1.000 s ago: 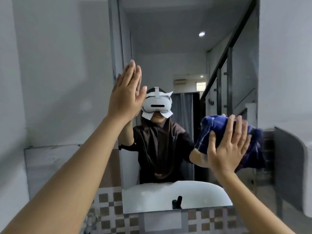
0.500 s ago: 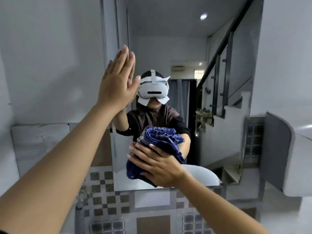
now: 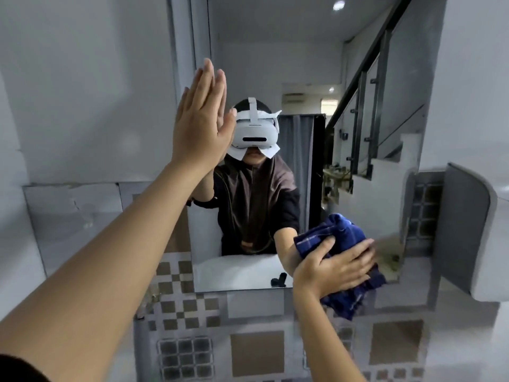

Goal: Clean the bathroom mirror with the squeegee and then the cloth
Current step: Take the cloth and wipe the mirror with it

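Observation:
The bathroom mirror (image 3: pixel 308 51) hangs on the wall ahead and reflects a person wearing a white headset. My left hand (image 3: pixel 201 125) lies flat against the mirror's left edge, fingers straight and pointing up, holding nothing. My right hand (image 3: pixel 330 268) presses a bunched dark blue checked cloth (image 3: pixel 341 235) against the mirror's lower right part, near its bottom edge. No squeegee is in view.
A grey and white wall-mounted box (image 3: pixel 473 235) juts out just right of the mirror. Checkered brown and grey tiles (image 3: pixel 181 304) cover the wall below. A tap (image 3: pixel 150 299) shows at the lower left. The mirror reflects a white basin (image 3: pixel 237 271) and a staircase railing.
My right hand has swept the cloth from the mirror's right side to its lower middle, then back to the lower right. My left hand stays flat on the mirror's left edge.

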{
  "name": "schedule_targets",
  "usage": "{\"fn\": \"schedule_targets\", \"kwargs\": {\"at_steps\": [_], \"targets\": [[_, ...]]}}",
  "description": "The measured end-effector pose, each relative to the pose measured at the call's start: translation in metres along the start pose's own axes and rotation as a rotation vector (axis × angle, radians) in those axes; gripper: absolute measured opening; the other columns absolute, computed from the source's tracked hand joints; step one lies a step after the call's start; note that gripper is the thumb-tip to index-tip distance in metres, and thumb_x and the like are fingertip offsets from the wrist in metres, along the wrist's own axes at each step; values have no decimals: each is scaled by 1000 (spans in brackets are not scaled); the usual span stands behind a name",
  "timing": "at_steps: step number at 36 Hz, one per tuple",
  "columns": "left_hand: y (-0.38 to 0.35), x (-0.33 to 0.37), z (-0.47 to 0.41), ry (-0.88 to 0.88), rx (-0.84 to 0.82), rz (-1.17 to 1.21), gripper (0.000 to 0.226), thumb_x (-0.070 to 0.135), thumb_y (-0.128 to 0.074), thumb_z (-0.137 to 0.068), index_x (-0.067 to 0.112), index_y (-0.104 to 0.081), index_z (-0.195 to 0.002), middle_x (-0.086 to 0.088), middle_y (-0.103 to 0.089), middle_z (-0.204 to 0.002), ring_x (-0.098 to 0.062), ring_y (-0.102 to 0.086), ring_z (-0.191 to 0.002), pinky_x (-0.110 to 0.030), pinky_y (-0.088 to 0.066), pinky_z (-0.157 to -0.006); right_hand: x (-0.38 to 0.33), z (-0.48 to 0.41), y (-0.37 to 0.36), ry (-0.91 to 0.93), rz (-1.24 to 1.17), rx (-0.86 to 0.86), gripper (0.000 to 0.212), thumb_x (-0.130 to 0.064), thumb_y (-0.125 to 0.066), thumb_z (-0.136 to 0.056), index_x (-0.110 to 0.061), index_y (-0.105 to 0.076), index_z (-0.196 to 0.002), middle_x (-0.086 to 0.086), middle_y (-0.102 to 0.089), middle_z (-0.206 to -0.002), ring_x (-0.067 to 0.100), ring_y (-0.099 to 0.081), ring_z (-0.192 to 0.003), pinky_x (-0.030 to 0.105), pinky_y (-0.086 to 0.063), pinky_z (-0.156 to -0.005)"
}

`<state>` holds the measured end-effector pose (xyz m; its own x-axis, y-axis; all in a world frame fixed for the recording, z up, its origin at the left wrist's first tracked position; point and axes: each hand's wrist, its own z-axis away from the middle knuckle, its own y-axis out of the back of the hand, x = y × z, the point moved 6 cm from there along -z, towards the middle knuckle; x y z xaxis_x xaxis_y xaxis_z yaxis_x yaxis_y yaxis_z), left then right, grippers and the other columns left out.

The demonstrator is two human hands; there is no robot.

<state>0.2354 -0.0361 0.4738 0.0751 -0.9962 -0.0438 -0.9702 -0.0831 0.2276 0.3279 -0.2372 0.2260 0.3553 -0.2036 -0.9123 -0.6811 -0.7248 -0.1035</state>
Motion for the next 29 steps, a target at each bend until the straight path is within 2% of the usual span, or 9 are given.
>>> {"fn": "schedule_targets", "kwargs": {"at_steps": [2,5,9,12,14,17,20,25,29], "targets": [[13,-1,7,-38,-13,0,56,38,-28,-97,11,-24,-146,-6,-16,-156,-20,-16,-144,-28,-15,-117,-11,27,-10,22,-36,-16,67,-44,-33,-89,-10,-21,-145,14,-24,-153,30,-15,-141,45,-3,-114],[30,0,26,-99,-48,-1,56,34,-36,-95,7,-31,-143,-9,-23,-154,-18,-20,-143,-22,-16,-115,-30,60,-20,109,-75,-41,67,-42,-38,-88,-9,-23,-145,15,-25,-152,29,-15,-141,41,-1,-114],[41,-13,69,-92,-112,31,47,27,-47,-94,5,-43,-136,-9,-36,-148,-19,-34,-136,-26,-30,-110,-51,100,-31,200,-118,-89,66,-40,-42,-88,-8,-24,-143,16,-27,-151,28,-14,-140,39,1,-115],[52,-20,108,-56,-105,102,38,27,-48,-94,6,-55,-125,-8,-54,-129,-19,-52,-116,-34,-46,-97,-62,126,-38,230,-123,-154,66,-41,-42,-88,-10,-23,-144,14,-25,-152,26,-11,-141,39,3,-115],[54,-23,134,-10,-128,185,33,25,-51,-94,6,-58,-120,-5,-59,-118,-16,-57,-107,-35,-50,-90,-68,141,-41,264,-108,-183,66,-41,-42,-88,-11,-22,-144,14,-26,-151,25,-10,-141,38,4,-115],[50,-26,168,74,-210,329,27,21,-56,-92,7,-61,-114,0,-62,-109,-6,-58,-98,-28,-51,-85,-74,159,-45,309,-88,-228,65,-40,-44,-89,-13,-21,-144,13,-26,-151,25,-10,-141,39,3,-115],[45,-28,191,159,-297,419,27,25,-56,-92,9,-62,-113,2,-63,-105,-5,-59,-94,-21,-50,-84,-78,173,-49,389,-51,-255,64,-41,-46,-89,-12,-25,-143,13,-30,-150,26,-16,-141,43,-5,-115],[49,-41,203,328,-271,479,22,21,-61,-89,10,-65,-108,6,-63,-96,-2,-61,-85,-9,-47,-78,-74,184,-49,492,0,-295,64,-39,-49,-89,-7,-33,-141,15,-30,-149,28,-19,-141,46,-11,-115],[46,-43,203,377,-242,470,19,13,-65,-86,7,-67,-103,2,-66,-94,3,-60,-81,-6,-46,-77,-70,186,-48,567,38,-370,70,-37,-54,-89,-8,-24,-144,15,-23,-152,28,-12,-143,46,-7,-116]]}}
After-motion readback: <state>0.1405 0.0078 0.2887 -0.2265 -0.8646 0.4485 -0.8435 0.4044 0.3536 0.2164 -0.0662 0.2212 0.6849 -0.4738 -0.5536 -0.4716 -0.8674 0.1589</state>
